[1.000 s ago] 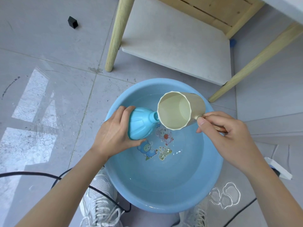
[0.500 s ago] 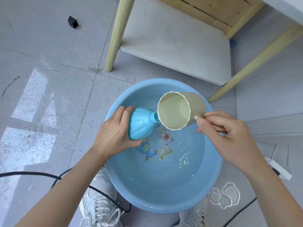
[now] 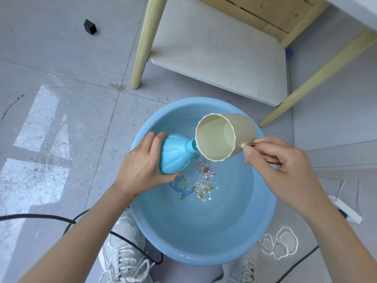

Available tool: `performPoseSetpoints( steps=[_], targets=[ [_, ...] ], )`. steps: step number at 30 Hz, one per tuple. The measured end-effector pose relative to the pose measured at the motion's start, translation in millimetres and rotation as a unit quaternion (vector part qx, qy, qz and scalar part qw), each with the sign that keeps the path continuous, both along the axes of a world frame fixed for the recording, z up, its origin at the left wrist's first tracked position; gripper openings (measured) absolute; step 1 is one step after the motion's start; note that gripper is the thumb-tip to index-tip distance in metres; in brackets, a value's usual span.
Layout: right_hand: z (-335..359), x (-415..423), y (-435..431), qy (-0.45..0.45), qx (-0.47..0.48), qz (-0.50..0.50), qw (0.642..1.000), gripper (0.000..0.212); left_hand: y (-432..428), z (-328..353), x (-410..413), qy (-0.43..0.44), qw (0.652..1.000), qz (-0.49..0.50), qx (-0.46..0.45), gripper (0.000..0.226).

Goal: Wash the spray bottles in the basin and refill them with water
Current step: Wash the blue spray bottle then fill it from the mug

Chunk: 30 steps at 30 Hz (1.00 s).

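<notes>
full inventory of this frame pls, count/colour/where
basin: 1, light blue, on the floor at centre, shallow water and a cartoon print inside
spray bottle: 1, light blue, no spray head on it, tilted over the basin, neck at the cup's rim
cup: 1, cream with a copper handle, tipped toward the bottle neck
table: 1, light wood legs, white lower shelf, behind the basin
block: 1, black, floor at top left
cable: 2 stretches, black, floor at bottom left and bottom right
puddle: 1, clear, floor right of the basin
white object: 1, floor at right edge, cannot identify
sneakers: 2, white, bottom edge
left hand: grips the bottle
right hand: fingers pinch the cup handle
</notes>
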State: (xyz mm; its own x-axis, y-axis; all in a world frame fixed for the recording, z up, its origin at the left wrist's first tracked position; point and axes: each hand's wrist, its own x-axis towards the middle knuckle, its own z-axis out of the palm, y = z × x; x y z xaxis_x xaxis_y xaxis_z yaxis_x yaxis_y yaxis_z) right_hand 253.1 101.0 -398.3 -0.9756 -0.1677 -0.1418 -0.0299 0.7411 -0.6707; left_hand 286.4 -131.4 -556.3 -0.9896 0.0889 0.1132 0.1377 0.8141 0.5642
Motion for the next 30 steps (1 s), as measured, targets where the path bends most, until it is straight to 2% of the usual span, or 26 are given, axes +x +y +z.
performPoseSetpoints(
  steps=[13,18,30],
  targets=[
    [-0.9,-0.1,-0.7,0.019,0.017,0.006,1.000,0.035,0.6,-0.9,-0.6,0.003,1.000,0.000,0.000,0.092],
    [-0.9,-1.8,0.1,0.030,0.032,0.017,0.999,0.038,-0.5,-1.4,0.2,-0.006,1.000,0.002,0.005,0.101],
    [0.4,-1.7,-0.9,0.034,0.049,0.026,0.998,0.032,-0.9,-2.1,-0.4,-0.006,1.000,-0.004,0.006,0.093]
  ],
)
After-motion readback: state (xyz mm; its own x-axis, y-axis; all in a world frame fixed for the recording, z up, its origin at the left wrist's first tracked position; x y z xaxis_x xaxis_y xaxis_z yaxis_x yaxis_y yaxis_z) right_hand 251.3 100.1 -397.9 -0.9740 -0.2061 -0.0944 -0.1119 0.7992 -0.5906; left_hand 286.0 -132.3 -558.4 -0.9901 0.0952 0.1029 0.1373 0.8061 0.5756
